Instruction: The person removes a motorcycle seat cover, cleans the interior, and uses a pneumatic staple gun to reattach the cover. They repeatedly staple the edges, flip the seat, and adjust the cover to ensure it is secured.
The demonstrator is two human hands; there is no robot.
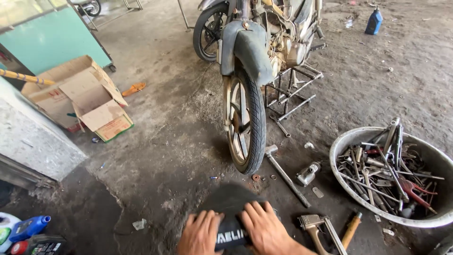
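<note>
Lying under 2 flat, pressing palms, left hand (pixel 200 233) and right hand (pixel 264 229): black tyre (pixel 230 203).

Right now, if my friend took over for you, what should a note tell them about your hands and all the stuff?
Left hand and right hand both press flat on a black folded rubber piece on the floor. The motorbike's front wheel stands just ahead, on the bike. A long wrench and a hammer lie to the right, beside a basin of tools. Neither hand holds a tool.
</note>
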